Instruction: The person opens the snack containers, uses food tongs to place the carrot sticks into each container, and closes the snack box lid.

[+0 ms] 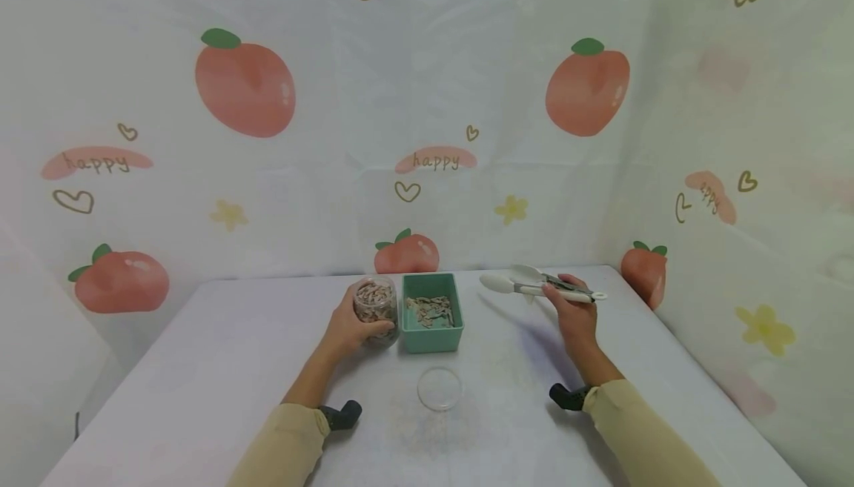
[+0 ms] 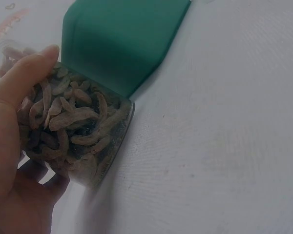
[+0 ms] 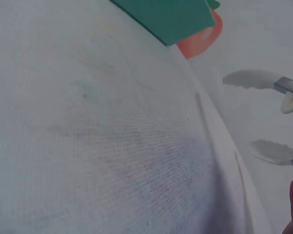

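My left hand [image 1: 345, 326] grips a clear jar [image 1: 385, 315] filled with brown, shrivelled dried strips [image 2: 73, 117]. Its thumb lies across the near side of the jar, which stands upright right beside a green rectangular box [image 1: 432, 340]. Loose strips of the same kind [image 1: 432, 311] are spread over the bottom of that box. To the right of the box, my right hand [image 1: 577, 318] holds a pair of white and grey tongs [image 1: 497, 284] above the table. The tong heads [image 3: 254, 79] are spread apart, point left, and have nothing between them.
A round transparent lid [image 1: 440, 389] lies flat on the white-covered table [image 1: 220, 383], in front of the green box. Behind the table hangs a pale curtain [image 1: 320, 198] printed with fruit, and it also runs along the right side.
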`<state>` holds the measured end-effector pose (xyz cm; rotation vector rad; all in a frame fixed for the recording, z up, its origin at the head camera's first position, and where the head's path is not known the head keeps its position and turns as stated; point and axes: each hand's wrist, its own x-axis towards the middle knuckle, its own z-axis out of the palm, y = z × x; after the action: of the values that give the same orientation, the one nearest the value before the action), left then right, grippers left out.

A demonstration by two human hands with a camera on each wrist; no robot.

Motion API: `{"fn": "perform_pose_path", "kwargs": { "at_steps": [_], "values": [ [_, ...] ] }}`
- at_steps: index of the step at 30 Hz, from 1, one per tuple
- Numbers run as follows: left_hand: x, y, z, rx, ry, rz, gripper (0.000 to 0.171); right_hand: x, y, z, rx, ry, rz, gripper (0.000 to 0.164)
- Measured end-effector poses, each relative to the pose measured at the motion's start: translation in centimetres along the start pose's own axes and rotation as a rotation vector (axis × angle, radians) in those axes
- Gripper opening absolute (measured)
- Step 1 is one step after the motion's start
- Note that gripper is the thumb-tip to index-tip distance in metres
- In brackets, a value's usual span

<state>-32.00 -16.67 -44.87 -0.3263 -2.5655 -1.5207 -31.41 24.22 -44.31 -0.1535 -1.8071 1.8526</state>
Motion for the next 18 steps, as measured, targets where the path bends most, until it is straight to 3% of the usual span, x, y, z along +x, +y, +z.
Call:
{"fn": "perform_pose_path", "kwargs": {
  "at_steps": [8, 18],
  "values": [
    [-0.1, 0.2, 0.0, 0.010, 0.000, -0.005, 0.102, 0.2, 0.9, 0.6, -0.104, 0.028, -0.041, 0.045],
    [-0.1, 0.2, 0.0, 0.010, -0.001, -0.009, 0.100, 0.5, 1.8, 1.1, -0.158, 0.057, -0.088, 0.047]
  ]
}}
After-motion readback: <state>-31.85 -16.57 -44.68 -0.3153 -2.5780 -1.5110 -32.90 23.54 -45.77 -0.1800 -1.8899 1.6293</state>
